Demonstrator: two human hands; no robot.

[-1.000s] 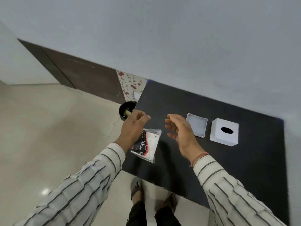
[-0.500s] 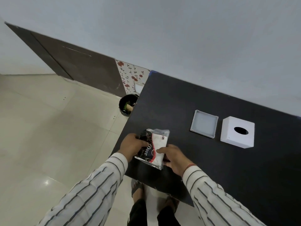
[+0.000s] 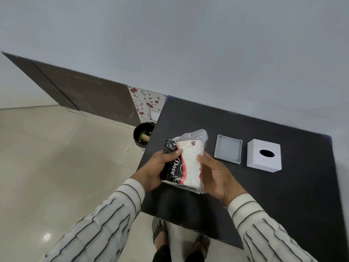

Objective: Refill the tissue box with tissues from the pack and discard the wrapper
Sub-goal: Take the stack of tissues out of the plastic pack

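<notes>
I hold a tissue pack (image 3: 188, 163) in a clear, black and red wrapper above the left part of the black table (image 3: 283, 195). My left hand (image 3: 157, 168) grips its black left side, thumb on top. My right hand (image 3: 215, 174) clasps its white right side. The wrapper's upper end looks loose and crumpled. To the right on the table lies the grey box base (image 3: 228, 151), a shallow tray with nothing in it. Beside that stands the white tissue box cover (image 3: 264, 155) with its oval hole facing up.
A small black bin (image 3: 142, 135) with some waste in it stands on the pale tiled floor by the table's left edge. A wall runs behind the table. My feet in sandals show below the table's near edge.
The pack was held by my left hand alone; my right hand came in and took its right side. Both hands have raised and turned the pack more upright.
</notes>
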